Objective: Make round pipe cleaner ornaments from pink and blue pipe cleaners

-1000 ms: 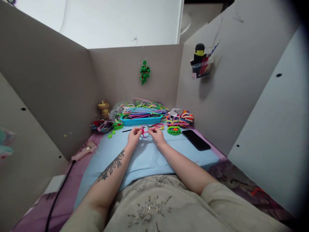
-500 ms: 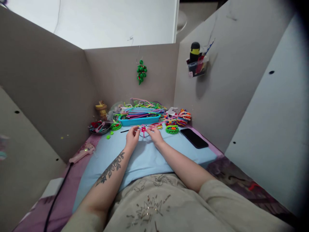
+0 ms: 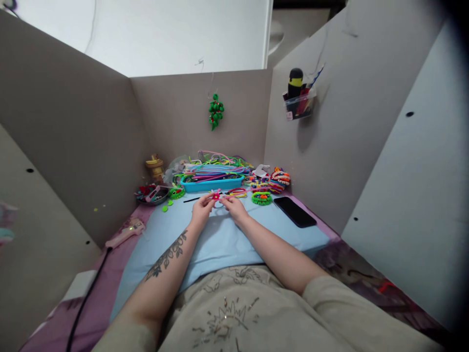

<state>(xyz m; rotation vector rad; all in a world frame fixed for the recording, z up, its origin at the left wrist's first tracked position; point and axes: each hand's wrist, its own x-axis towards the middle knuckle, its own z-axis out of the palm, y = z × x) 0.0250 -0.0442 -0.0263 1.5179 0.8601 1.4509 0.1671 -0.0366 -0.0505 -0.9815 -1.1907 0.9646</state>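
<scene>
Between my hands, above the blue cloth (image 3: pixel 220 239), is a small pink flower made of fuzzy stems (image 3: pixel 216 196), with a yellow centre. My left hand (image 3: pixel 202 207) pinches the flower from its left side. Fingers of my right hand (image 3: pixel 233 207) are closed close to the flower's right side, on what looks like a thin pink stem, too small to be sure. Just behind the hands lie scissors with red and yellow handles (image 3: pixel 240 192). A thin black stick (image 3: pixel 191 199) rests left of the flower.
A blue tray (image 3: pixel 212 186) full of coloured fuzzy stems stands at the back. On the right are a green fuzzy piece (image 3: pixel 261 198) and a black phone (image 3: pixel 295 211). A pink glue gun (image 3: pixel 125 233) and a dark bowl (image 3: pixel 152 196) are on the left. Grey panels enclose the table.
The pink flower has tilted and moved slightly left, toward my left fingers. The pink strand that stretched up to the right now lies lower. My right fingers have drawn closer together.
</scene>
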